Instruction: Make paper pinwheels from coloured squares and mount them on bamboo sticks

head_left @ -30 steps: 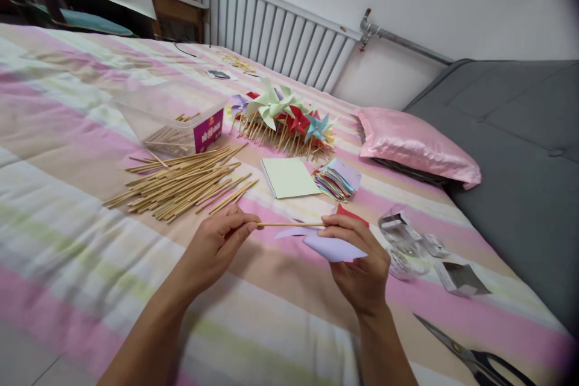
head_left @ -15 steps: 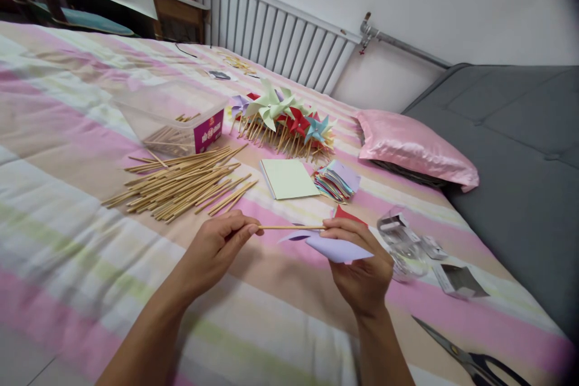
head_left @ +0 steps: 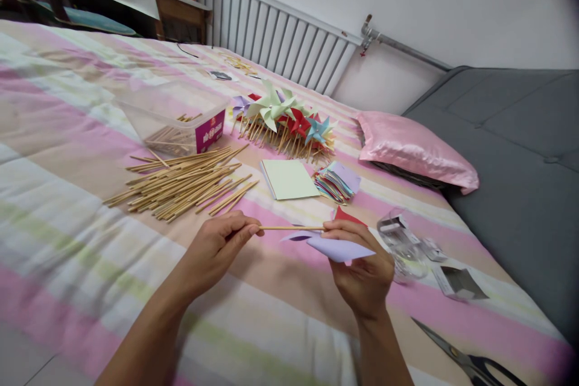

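Note:
A thin wooden stick (head_left: 292, 228) runs level between my two hands. My left hand (head_left: 228, 241) pinches its left end between thumb and fingers. At the other end, my right hand (head_left: 362, 265) is closed around the stick and a purple paper pinwheel (head_left: 339, 248), whose curled blades hang below the stick. My fingers hide where stick and pinwheel meet. Beyond my left hand lies a loose pile of wooden sticks (head_left: 185, 184). A stack of pale green paper sheets (head_left: 289, 180) and a bundle of coloured paper pieces (head_left: 335, 184) lie past the stick.
Finished pinwheels (head_left: 284, 117) lie grouped behind the paper. A clear plastic box (head_left: 181, 120) holds more sticks. To the right are a clear plastic container (head_left: 404, 247), a small open box (head_left: 461, 283), scissors (head_left: 465, 359) and a pink pillow (head_left: 416, 148). Red paper (head_left: 349, 216) is behind my right hand.
The view has shifted very slightly. Both hands keep the same grip on the stick and pinwheel, with almost no movement.

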A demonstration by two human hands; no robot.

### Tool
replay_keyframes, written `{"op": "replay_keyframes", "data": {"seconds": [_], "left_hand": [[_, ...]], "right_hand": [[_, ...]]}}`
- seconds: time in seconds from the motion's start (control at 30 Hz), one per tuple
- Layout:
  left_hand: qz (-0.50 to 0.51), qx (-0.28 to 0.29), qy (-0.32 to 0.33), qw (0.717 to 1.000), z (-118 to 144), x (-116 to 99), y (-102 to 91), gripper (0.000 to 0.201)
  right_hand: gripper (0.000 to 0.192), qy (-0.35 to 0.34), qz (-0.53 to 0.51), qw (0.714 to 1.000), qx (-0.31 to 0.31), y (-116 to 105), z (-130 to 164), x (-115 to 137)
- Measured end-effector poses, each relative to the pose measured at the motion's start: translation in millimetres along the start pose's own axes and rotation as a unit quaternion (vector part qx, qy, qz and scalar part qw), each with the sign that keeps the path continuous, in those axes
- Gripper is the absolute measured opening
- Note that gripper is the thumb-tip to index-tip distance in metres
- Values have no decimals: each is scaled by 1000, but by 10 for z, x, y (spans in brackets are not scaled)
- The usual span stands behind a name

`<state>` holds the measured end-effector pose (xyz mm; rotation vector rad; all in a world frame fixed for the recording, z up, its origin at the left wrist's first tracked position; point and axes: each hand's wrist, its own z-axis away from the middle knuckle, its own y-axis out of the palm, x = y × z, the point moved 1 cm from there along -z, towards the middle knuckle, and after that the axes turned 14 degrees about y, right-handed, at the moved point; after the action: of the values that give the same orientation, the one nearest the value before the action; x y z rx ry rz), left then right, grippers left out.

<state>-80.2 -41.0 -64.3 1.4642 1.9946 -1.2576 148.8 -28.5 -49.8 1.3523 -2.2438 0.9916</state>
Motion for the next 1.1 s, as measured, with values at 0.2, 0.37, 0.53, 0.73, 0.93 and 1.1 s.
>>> {"op": "replay_keyframes", "data": {"seconds": [0.2,0.37,0.53,0.73,0.93,1.1], "left_hand": [[0,-16,15,1000,15,-2,-11,25],[-1,-18,26,1000,9,-2,-11,24],[-1,-7,32,999,1,-10,-17,24],[11,2,32,999,10,-51,-41,24],[30,22,22,999,12,-61,-36,25],[50,46,25,997,17,-82,-44,25]], "right_hand": [[22,9,1,1000,-3,8,16,-20],[21,3,4,1000,-11,12,19,-34],[21,-14,36,999,-23,12,10,-24],[29,-40,44,998,-29,6,28,-25],[32,-50,73,996,-31,-22,45,-34],[27,-75,128,987,-70,-42,43,-8]]}}
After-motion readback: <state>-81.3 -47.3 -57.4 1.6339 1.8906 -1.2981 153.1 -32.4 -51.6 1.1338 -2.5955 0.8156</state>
